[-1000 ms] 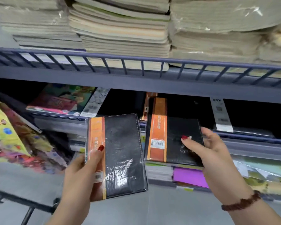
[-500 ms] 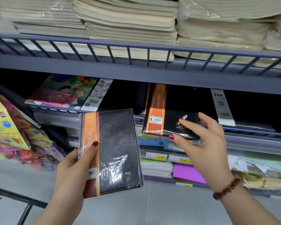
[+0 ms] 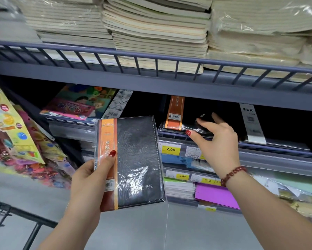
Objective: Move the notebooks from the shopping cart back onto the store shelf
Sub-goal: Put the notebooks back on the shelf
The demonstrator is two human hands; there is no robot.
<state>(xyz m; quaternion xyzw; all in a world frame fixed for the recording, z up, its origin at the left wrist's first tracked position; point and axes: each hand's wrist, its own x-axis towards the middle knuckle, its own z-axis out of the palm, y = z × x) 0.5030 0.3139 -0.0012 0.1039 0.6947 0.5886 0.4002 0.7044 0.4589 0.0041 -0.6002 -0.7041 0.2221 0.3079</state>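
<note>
My left hand [image 3: 89,183] grips a shrink-wrapped black notebook with an orange band [image 3: 133,159] by its left edge, thumb on the cover, in front of the shelves. My right hand [image 3: 218,143] reaches into the dark middle shelf [image 3: 277,147]. It pinches the near edge of a second black-and-orange notebook [image 3: 175,114], thumb at the front and fingers on top. That notebook lies flat on the shelf behind the low wire lip. The shopping cart [image 3: 0,215] shows only as black wire at the lower left.
The upper shelf's rail [image 3: 151,59] fronts tall stacks of pale exercise books [image 3: 157,29]. Colourful books [image 3: 76,103] lie at the middle shelf's left, a black "25K" notebook [image 3: 250,121] at its right. Price tags [image 3: 170,149] and purple paper [image 3: 216,194] sit below. Sticker packs [image 3: 16,134] hang left.
My right hand has carried the second notebook up and back into the middle shelf, where it now lies flat. My left hand still holds its notebook, slightly higher.
</note>
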